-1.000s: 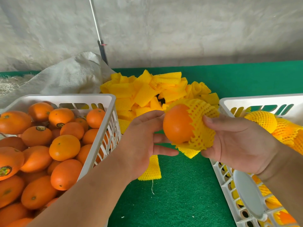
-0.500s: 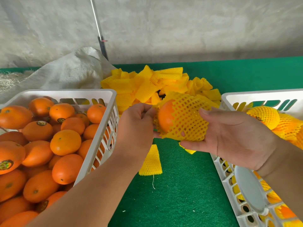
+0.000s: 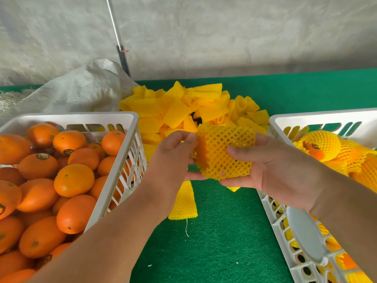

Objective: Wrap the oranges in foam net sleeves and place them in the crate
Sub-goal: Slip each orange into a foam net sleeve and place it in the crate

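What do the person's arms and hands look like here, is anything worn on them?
Both are bare. The left hand and right hand wear no gloves, and no rings, watch or bracelet show. The forearms are uncovered as far as the picture's edge, with no sleeve in view.

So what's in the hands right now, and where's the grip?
One orange in a foam net sleeve. The right hand cups its right side and underside; the left hand pinches the sleeve's left edge.
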